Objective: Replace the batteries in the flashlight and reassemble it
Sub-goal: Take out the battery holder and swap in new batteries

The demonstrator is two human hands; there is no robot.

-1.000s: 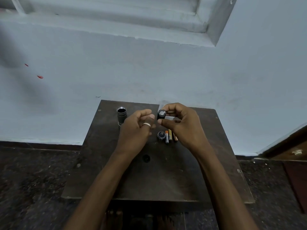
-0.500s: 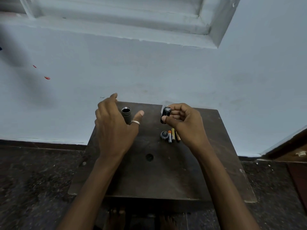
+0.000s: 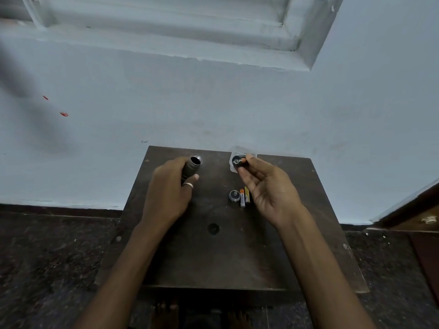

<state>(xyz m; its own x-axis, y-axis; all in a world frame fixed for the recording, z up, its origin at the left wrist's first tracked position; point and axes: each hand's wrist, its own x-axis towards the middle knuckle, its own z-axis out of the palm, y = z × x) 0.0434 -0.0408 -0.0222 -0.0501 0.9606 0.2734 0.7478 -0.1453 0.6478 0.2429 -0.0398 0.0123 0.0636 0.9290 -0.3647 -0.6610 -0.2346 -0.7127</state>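
My left hand (image 3: 169,193) is wrapped around the dark flashlight body (image 3: 193,165), which stands on the table at the back left with its open end up. My right hand (image 3: 266,186) holds the black battery holder (image 3: 238,161) between thumb and fingertips, above the table's far edge; an orange battery end shows in it. On the table between my hands lie the round tail cap (image 3: 234,195) and loose batteries (image 3: 244,197), side by side.
The small dark wooden table (image 3: 213,257) has a round hole (image 3: 213,228) near its middle. It stands against a pale blue wall. A clear plastic packet (image 3: 234,168) lies at the far edge. Dark speckled floor surrounds the table.
My left hand moved left from beside the battery holder, reached the flashlight body and closed around it. My right hand kept the battery holder and shifted slightly right.
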